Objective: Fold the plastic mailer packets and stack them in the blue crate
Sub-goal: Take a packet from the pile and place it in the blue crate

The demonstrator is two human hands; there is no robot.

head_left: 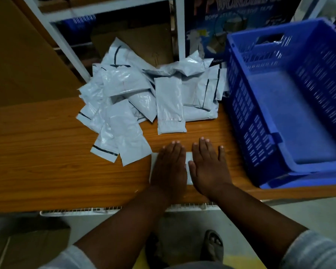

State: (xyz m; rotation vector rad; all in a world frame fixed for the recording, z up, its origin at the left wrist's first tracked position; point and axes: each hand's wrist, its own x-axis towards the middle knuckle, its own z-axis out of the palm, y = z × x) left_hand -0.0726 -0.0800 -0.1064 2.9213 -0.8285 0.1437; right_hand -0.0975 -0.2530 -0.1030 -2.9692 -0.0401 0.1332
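Left hand and right hand lie flat, side by side, fingers straight, pressing down on one grey mailer packet at near edge of wooden table. Neither hand grips anything. Messy pile of grey mailer packets sits farther back. Blue crate stands on right, just beside pile.

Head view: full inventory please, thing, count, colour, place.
mailer pile: many, exact count unclear, pale grey, back of the table, left of the crate
mailer under the hands: one, pale grey, front of the table
blue crate: one, blue, right end of the table, looks empty
table: one, orange-brown wood
printed box: one, dark blue, behind the pile
left hand: flat, presses the mailer
right hand: flat, presses the mailer
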